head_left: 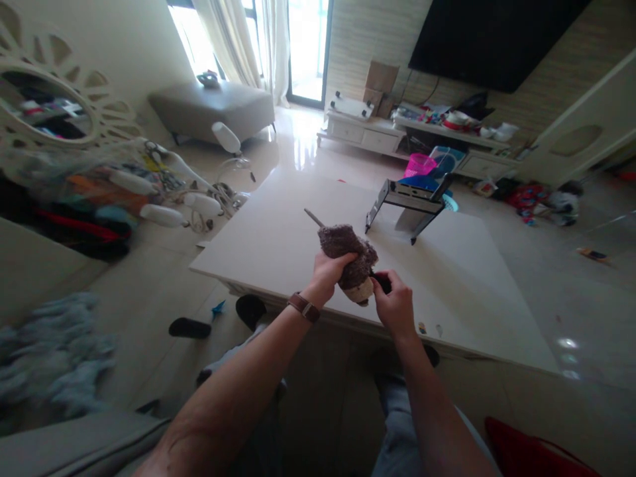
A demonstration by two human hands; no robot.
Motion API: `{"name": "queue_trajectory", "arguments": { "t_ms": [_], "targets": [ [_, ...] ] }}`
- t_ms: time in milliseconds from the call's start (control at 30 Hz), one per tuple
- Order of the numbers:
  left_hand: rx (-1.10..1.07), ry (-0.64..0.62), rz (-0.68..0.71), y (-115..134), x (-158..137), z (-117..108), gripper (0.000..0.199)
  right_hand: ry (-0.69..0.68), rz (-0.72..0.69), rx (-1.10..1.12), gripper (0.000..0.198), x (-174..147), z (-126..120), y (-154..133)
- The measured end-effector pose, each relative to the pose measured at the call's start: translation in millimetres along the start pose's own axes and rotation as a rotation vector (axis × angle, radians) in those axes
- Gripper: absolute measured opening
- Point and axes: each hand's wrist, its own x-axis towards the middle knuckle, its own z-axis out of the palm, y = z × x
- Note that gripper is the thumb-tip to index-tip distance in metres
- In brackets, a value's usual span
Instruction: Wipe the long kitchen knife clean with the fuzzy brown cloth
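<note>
Over the near edge of the white table (278,245) I hold a fuzzy brown plush piece (342,242) with a beige lower end. My left hand (328,273) is closed round its left side, thumb laid across the front. My right hand (396,301) is closed at the lower right of the plush piece, its fingers pinching near the beige end. Something black (383,281) shows between those fingers, too covered to name. A thin grey rod (313,217) shows just beyond the top of the plush piece; whether it touches the piece I cannot tell.
A black and silver metal stand (405,199) is on the table's far part. Two small items (430,328) lie near the front edge. White lamp arms (186,169) stand on the left. Grey fluffy stuffing (54,358) and a black slipper (189,328) are on the floor.
</note>
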Motion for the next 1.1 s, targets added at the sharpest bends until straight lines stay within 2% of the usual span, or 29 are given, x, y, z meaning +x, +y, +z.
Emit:
{"name": "queue_trajectory", "arguments": {
  "t_ms": [267,433,633,767,867,1033,1100],
  "targets": [
    [0.056,0.001,0.018,1.5,-6.2,5.0,0.033,-0.060,0.065,0.037,0.033,-11.8,-0.6,4.8],
    [0.080,-0.062,0.022,1.6,-12.4,13.2,0.034,-0.099,0.142,0.007,0.045,-24.7,-7.5,3.5],
    [-0.097,-0.142,-0.030,4.2,-13.8,24.2,0.040,0.027,0.100,-0.029,0.031,-23.6,-29.5,-18.4],
    [-0.172,-0.269,-0.083,4.5,-13.8,24.7,0.040,0.019,0.068,-0.043,0.025,-15.1,-43.5,-24.4],
    [-0.155,-0.345,-0.090,3.9,-9.2,21.4,0.046,-0.016,0.100,0.074,0.027,-7.1,-40.8,-13.5],
    [0.054,-0.203,-0.015,0.4,4.7,18.2,0.042,-0.098,0.077,0.231,0.027,1.0,-19.9,17.6],
    [0.112,-0.196,0.000,-0.3,8.0,17.6,0.042,-0.125,0.071,0.256,0.026,0.5,-13.6,25.3]
  ]
}}
